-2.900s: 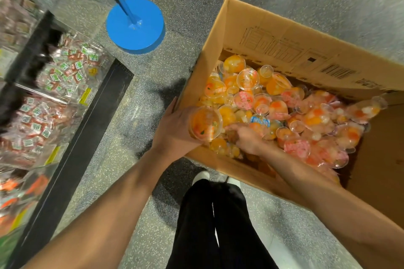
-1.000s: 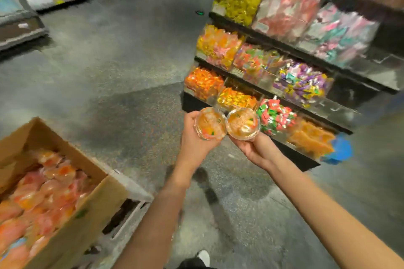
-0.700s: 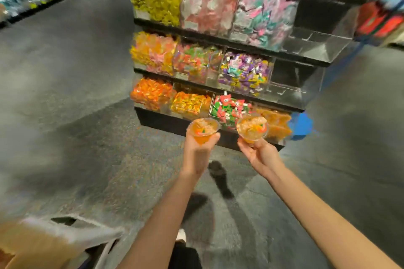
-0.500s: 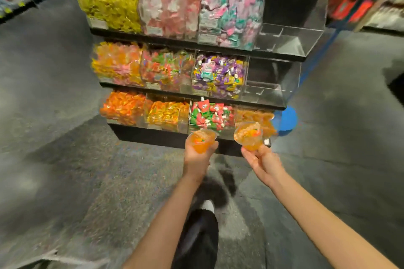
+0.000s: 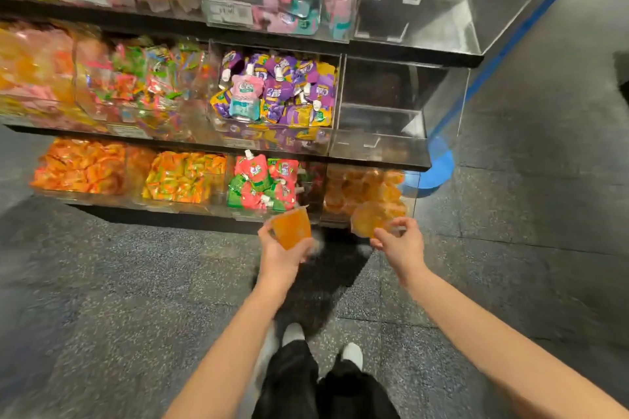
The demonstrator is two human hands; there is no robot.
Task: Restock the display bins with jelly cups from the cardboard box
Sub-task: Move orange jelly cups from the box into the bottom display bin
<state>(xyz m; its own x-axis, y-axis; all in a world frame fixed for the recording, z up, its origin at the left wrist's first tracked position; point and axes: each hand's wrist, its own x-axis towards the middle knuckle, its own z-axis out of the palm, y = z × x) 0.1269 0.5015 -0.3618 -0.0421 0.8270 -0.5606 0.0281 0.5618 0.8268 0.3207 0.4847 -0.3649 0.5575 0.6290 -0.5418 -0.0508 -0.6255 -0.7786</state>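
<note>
My left hand [image 5: 281, 253] grips an orange jelly cup [image 5: 292, 227], held just in front of the bottom shelf. My right hand [image 5: 398, 245] pinches a second orange jelly cup [image 5: 367, 222] at the front edge of the bottom-right display bin [image 5: 366, 190], which holds several orange jelly cups. The cardboard box is out of view.
Clear bins of coloured pouches and sweets fill the three shelf tiers, with a red and green pouch bin [image 5: 263, 185] left of the jelly cup bin. Two clear bins [image 5: 384, 109] at the right of the upper tiers hold nothing. A blue pole base [image 5: 432, 170] stands on the speckled floor.
I turned away from the cardboard box with a cup in each hand and walked up to the shelves. Both hands now reach toward the bottom-right bin, and the cups have tilted.
</note>
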